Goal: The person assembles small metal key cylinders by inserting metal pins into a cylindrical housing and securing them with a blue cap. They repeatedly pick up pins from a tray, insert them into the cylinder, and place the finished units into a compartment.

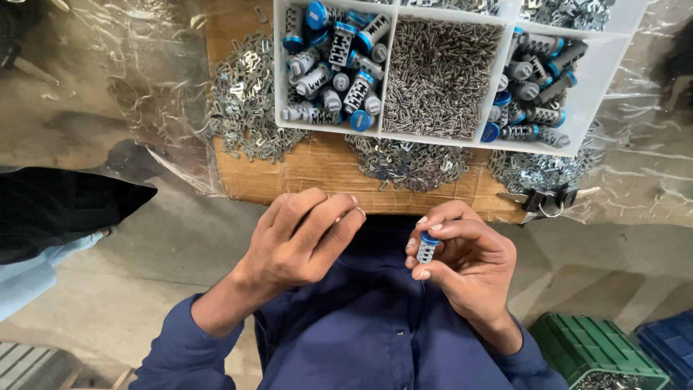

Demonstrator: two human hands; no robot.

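Blue-capped metal cylinder (427,246) sits pinched upright in the right hand (462,263), just below the cardboard board (317,173). The left hand (303,242) is curled; whether it holds anything is hidden. The white tray (440,137) is cut off above.

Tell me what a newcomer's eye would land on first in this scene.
First, the white divided tray at the top, its side compartments heaped with blue-capped metal cylinders and its middle one with tiny metal pins. Next, the right hand at centre, pinching one blue-capped cylinder upright between fingertips, with the left hand curled beside it. Piles of small stamped metal plates lie on the cardboard around the tray.
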